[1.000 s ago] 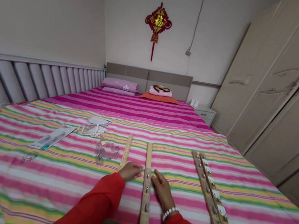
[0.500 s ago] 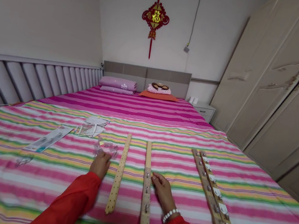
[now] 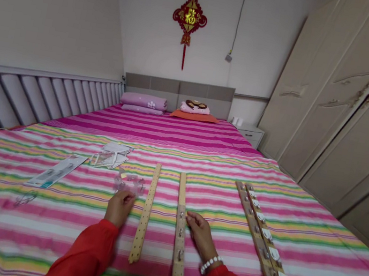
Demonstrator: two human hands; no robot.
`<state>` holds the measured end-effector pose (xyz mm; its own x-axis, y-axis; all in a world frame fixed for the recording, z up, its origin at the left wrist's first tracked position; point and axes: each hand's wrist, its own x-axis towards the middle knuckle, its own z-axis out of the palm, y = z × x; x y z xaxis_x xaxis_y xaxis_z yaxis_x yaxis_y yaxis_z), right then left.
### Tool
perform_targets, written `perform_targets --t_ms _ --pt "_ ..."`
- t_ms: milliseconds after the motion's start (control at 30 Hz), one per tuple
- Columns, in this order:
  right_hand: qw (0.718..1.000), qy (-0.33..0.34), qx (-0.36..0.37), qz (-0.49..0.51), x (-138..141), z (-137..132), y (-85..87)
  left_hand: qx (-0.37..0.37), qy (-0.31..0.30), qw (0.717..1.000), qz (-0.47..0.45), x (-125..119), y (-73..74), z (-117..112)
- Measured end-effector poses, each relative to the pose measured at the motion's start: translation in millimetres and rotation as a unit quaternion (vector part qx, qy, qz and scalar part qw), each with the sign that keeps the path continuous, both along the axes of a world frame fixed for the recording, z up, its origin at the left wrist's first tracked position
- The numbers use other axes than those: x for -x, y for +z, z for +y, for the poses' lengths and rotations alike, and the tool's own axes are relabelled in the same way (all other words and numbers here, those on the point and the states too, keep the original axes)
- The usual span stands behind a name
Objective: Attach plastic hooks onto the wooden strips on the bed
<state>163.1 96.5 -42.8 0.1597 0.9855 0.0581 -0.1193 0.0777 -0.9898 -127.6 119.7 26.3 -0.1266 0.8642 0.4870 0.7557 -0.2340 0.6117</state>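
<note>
My left hand (image 3: pixel 118 208) is closed in a pinch just in front of a clear plastic bag (image 3: pixel 130 183) that shows small metal parts. What its fingertips hold, if anything, is too small to make out. My right hand (image 3: pixel 202 232), with a white bead bracelet (image 3: pixel 211 264), has thumb and forefinger pinched at the right edge of a wooden strip (image 3: pixel 179 242). Several metal hooks stand along the near part of this strip; its far end is bare. Between my hands lies a pale wooden strip (image 3: pixel 144 216) dotted with small holes.
On the right lie two more wooden strips (image 3: pixel 261 237), one bearing several white pieces. Flat packets (image 3: pixel 112 156), a long package (image 3: pixel 59 170) and thin clear pieces (image 3: pixel 27 197) are on the left of the striped bedsheet (image 3: pixel 79 205).
My left hand has drawn back from the plastic bag toward me, its fingers now pinched together. My right hand stays beside the strip with hooks. The view has shifted slightly.
</note>
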Motion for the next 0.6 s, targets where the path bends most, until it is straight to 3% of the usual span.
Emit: perform_targets --t_ms 267,433,600 --pt "0.999 -0.017 0.031 0.030 0.2 -2.8 10.7 -0.050 -0.108 0.990 -0.074 -52.1 19.6 -37.1" --pt "0.995 -0.072 -0.063 -0.028 6.3 -16.9 41.1 -0.045 -0.147 0.985 -0.083 -85.6 24.6 -54.1" --pt "0.999 0.004 -0.053 0.001 22.3 -30.5 73.6 -0.035 -0.185 0.980 -0.067 -107.4 20.5 -58.7"
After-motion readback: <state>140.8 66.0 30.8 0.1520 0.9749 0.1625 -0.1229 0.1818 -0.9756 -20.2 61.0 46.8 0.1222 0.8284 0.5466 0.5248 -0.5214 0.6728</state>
